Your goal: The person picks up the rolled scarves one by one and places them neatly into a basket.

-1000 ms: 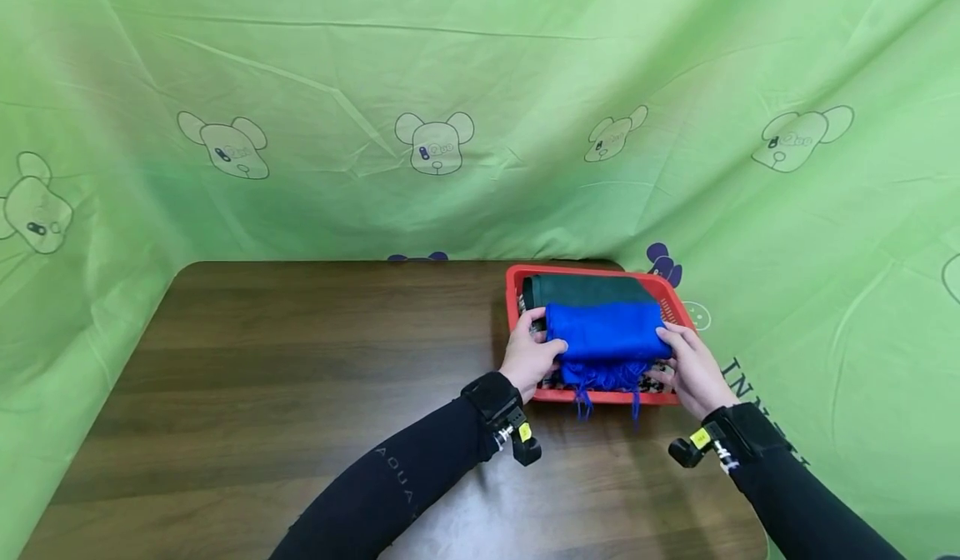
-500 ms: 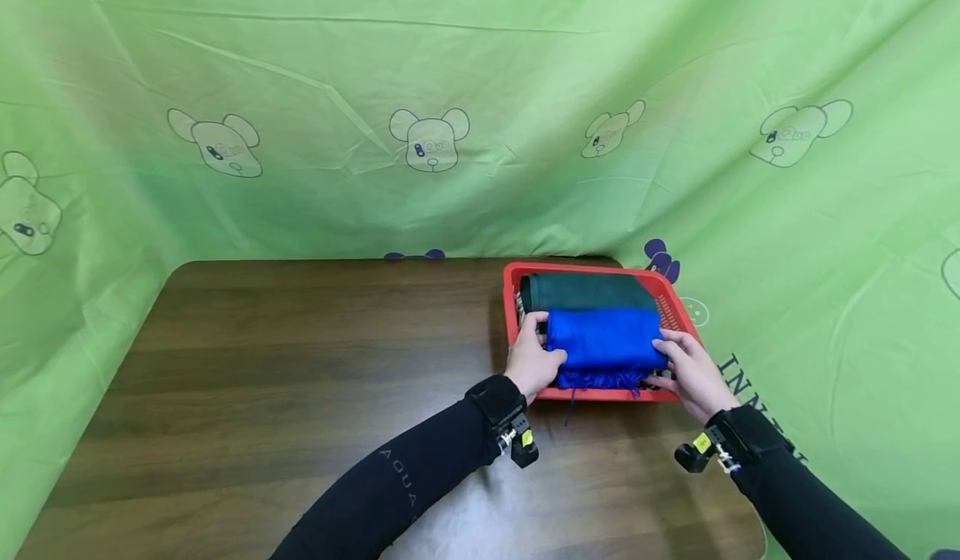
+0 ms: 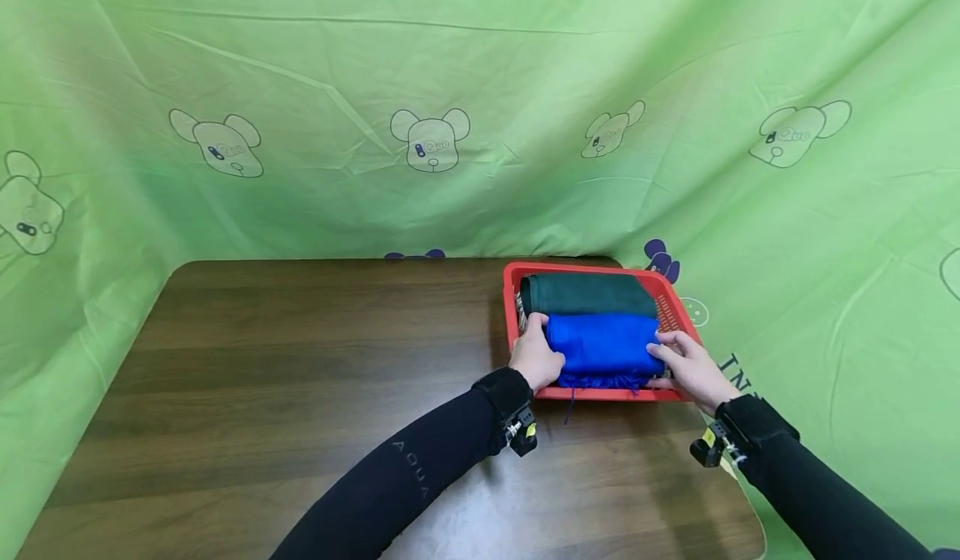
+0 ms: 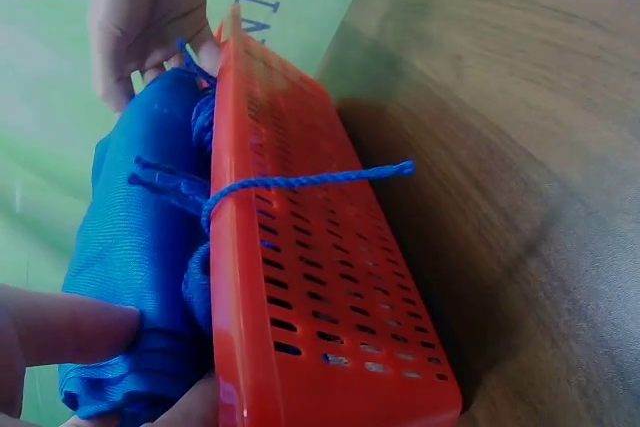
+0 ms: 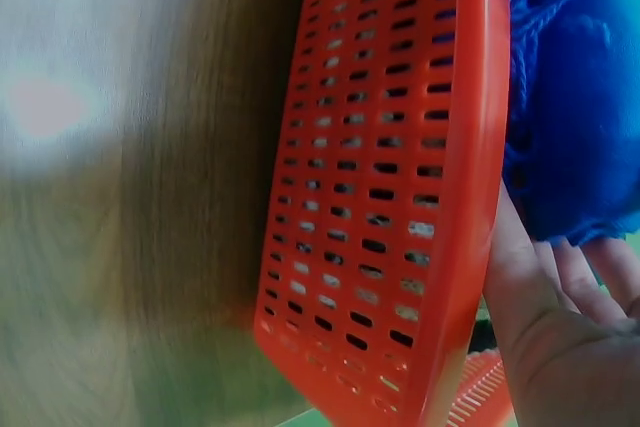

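A folded blue scarf [image 3: 603, 345] with a fringe lies in the front half of a red plastic basket [image 3: 600, 394]. Behind it, in the same basket, is a folded dark green cloth [image 3: 588, 293]. My left hand [image 3: 537, 357] grips the scarf's left end, one digit pressing on its face in the left wrist view. At the right end my right hand [image 3: 692, 370] holds the scarf with thumb and fingers on either side; the right wrist view hides some fingertips behind the blue cloth. One twisted blue fringe strand [image 4: 310, 181] hangs over the basket's front rim.
The basket stands at the back right of a wooden table [image 3: 315, 393], close to a green curtain [image 3: 315, 60] with bear-head prints. The curtain encloses the back and sides. Both forearms reach in over the table's front.
The blue scarf has come down and toward me into the front of the basket, and more green cloth shows behind. Most of its fringe, earlier hanging over the rim, is now tucked inside.
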The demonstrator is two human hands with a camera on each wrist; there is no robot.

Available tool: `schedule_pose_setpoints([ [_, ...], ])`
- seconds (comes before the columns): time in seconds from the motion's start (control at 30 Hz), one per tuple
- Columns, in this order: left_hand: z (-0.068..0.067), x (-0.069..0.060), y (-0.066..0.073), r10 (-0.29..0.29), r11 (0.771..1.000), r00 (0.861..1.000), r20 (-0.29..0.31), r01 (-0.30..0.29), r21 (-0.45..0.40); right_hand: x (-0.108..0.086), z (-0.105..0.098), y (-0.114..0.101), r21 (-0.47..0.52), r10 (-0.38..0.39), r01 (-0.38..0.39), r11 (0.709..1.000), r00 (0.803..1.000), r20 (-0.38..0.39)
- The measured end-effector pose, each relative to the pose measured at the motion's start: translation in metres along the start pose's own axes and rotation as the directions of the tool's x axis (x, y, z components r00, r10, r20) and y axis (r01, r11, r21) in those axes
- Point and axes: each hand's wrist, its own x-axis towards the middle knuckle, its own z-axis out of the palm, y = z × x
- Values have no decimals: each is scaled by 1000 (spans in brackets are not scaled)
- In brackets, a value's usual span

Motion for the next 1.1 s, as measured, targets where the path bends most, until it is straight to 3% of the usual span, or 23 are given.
schedule_pose_setpoints([
  [0.2, -4, 5, 3, -55, 998, 998, 14, 55, -25, 9, 0, -3, -45, 32, -31, 998, 999, 17],
  [0.43, -8, 8, 7, -96, 992, 995, 27, 98, -79, 14, -2, -6, -86, 17, -14, 996, 999, 35],
  [0.73, -11, 2, 11, -82, 993, 996, 28, 84, -83, 10, -10, -8, -98, 13, -8, 995, 999, 50],
  [0.93, -11, -5, 13, -93, 988, 993, 76, 102, -115, 4, -20, -12, -207, -10, 10, 978, 1000, 2],
  [1.1, -16, -10, 10, -62, 992, 992, 107, 73, -106, -4, -28, -17, -233, -57, 50, 971, 998, -24],
])
